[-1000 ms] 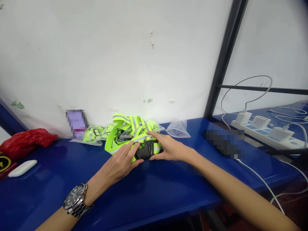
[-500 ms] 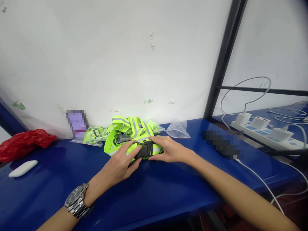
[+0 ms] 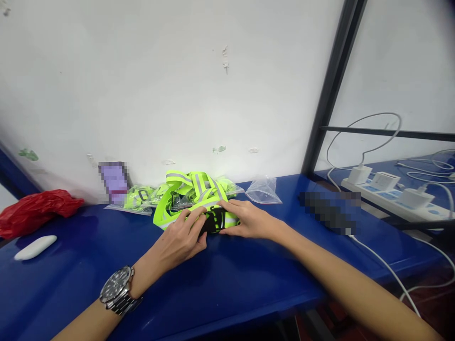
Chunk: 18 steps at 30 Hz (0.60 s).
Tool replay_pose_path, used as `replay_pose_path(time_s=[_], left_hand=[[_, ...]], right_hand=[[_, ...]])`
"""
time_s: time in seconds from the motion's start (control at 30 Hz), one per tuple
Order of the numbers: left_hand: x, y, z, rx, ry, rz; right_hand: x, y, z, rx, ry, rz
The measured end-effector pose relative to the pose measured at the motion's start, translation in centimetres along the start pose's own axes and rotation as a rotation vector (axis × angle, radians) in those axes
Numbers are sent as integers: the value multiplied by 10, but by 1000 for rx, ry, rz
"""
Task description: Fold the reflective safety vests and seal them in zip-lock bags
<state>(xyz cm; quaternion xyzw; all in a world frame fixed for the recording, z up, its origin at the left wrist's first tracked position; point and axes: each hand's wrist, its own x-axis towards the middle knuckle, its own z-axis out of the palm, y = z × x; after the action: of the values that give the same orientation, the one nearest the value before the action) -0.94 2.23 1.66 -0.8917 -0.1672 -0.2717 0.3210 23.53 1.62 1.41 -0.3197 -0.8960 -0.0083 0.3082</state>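
Observation:
A neon-yellow reflective strap with grey stripes lies in a loose looped heap at the middle of the blue table. At its front edge is a black plastic buckle, with bits of yellow showing through gaps on its right part. My left hand grips the buckle's left end between thumb and fingers. On the other side, my right hand pinches the strap and the buckle's right end, thumb below and fingers on top. Both hands partly hide the buckle.
Behind the strap are clear bags of similar yellow straps and a clear zip bag. A phone leans on the wall. Left are a red plastic bag and a white case; right, a blurred dark device and a power strip.
My left fingers have curled and shifted slightly, and the wrist has turned a little. Yellow gaps now show in the buckle where it looked solid black. My right hand has hardly moved.

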Motion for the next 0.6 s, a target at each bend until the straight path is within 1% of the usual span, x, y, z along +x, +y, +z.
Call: replay_pose_path(time_s=[0.07,0.13,0.23,0.3,0.4,0.5,0.6], left_hand=[[-1,-1,-2,-49,5,-41],[-4,-3,-3,-95,-25,-68],[-9,-7,-3,-141,-80,-72],[-12,-10,-3,-171,-87,-97],[-14,-12,-3,-251,-40,-164],[-14,-12,-1,-326,28,-212],[-13,-12,1,-353,64,-239]], right_hand=[[0,1,-5,-12,18,21],[-1,2,-8,-10,28,39],[-2,3,-12,10,23,51],[-2,4,-14,18,31,55],[-3,7,-16,28,58,73],[-3,7,-18,56,52,102],[-1,4,-18,137,50,157]])
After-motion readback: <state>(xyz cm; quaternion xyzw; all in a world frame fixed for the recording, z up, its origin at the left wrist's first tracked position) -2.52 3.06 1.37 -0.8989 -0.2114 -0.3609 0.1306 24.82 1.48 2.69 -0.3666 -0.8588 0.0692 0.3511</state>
